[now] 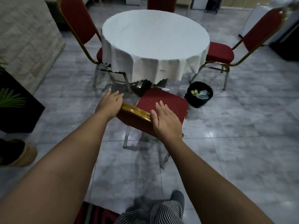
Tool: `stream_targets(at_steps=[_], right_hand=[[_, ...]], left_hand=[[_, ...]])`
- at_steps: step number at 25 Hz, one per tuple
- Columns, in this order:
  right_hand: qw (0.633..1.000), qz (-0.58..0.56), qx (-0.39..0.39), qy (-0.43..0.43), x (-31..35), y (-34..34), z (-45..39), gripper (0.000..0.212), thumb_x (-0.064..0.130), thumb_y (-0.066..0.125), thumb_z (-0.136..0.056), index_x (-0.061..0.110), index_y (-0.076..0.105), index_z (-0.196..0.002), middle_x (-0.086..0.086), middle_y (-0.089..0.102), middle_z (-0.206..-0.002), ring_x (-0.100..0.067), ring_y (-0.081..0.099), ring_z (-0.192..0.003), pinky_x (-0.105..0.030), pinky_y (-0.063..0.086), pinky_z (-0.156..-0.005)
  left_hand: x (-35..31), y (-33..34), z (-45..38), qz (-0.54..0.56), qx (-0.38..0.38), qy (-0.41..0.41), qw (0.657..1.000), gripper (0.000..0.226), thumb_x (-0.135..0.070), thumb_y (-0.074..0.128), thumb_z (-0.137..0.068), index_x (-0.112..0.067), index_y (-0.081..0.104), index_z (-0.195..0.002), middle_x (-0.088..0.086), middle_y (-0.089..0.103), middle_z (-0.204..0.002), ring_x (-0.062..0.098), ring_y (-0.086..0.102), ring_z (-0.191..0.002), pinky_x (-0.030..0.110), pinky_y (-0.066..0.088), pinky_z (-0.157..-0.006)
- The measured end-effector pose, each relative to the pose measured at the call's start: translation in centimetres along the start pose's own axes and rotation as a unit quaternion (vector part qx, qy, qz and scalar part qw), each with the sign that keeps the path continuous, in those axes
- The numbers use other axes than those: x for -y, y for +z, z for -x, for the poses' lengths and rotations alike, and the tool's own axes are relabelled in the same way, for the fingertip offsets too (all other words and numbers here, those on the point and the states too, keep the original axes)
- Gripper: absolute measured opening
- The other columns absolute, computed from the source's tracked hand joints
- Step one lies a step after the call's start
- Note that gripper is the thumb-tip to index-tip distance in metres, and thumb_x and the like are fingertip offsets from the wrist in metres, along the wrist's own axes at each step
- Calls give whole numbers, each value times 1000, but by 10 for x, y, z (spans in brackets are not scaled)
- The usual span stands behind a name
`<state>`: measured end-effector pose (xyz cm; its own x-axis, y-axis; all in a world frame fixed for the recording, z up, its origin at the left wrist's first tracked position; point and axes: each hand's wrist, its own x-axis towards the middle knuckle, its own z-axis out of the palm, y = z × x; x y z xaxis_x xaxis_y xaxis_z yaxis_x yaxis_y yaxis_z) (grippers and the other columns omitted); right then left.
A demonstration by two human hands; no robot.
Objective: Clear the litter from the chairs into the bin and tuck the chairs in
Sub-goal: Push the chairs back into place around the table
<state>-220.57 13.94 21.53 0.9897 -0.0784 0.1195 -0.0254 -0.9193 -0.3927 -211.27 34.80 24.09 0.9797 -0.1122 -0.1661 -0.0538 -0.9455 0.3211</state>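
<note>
A red chair with a gold frame (163, 102) stands in front of me, its seat bare and its front edge near the round table's white cloth (155, 39). My left hand (110, 102) lies flat at the left end of the gilded top rail, fingers spread. My right hand (166, 120) rests on the right end of the same rail, fingers stretched over the backrest. Neither hand curls around the rail. A black bin (189, 96) with bottles and wrappers inside sits on the floor to the right of the chair.
Another red chair (80, 21) is tucked at the table's left, one (223, 52) stands at its right, pulled out a little, and a third (161, 4) is at the far side. A dark planter (14, 110) stands at the left. Grey tiled floor surrounds the table.
</note>
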Motion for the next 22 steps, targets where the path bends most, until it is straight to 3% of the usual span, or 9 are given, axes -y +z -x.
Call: stream_targets(at_steps=[11, 16, 22], right_hand=[[999, 20, 11, -32, -36, -16, 10, 75, 55, -2, -93, 22, 27, -154, 4, 22, -162, -12, 15, -150, -34, 8, -121], [998, 29, 12, -63, -87, -44, 14, 63, 43, 10, -98, 19, 32, -152, 4, 29, -160, -10, 19, -149, -35, 10, -122], [995, 49, 18, -80, -157, -77, 23, 62, 39, 11, -97, 20, 32, -153, 4, 28, -160, -10, 20, -149, -37, 11, -122]], left_hand=[[-27, 20, 25, 23, -8, -41, 999, 53, -33, 13, -104, -21, 23, -154, -2, 12, -164, 18, -2, -152, 45, 7, -122], [-78, 43, 56, 59, -49, -79, 994, 55, -38, 12, -103, -21, 17, -156, -2, 9, -164, 17, -2, -152, 43, 2, -123], [-150, 75, 94, 81, -68, -119, 987, 60, -44, 11, -103, -17, 17, -156, 1, 10, -164, 18, -2, -152, 41, -1, -123]])
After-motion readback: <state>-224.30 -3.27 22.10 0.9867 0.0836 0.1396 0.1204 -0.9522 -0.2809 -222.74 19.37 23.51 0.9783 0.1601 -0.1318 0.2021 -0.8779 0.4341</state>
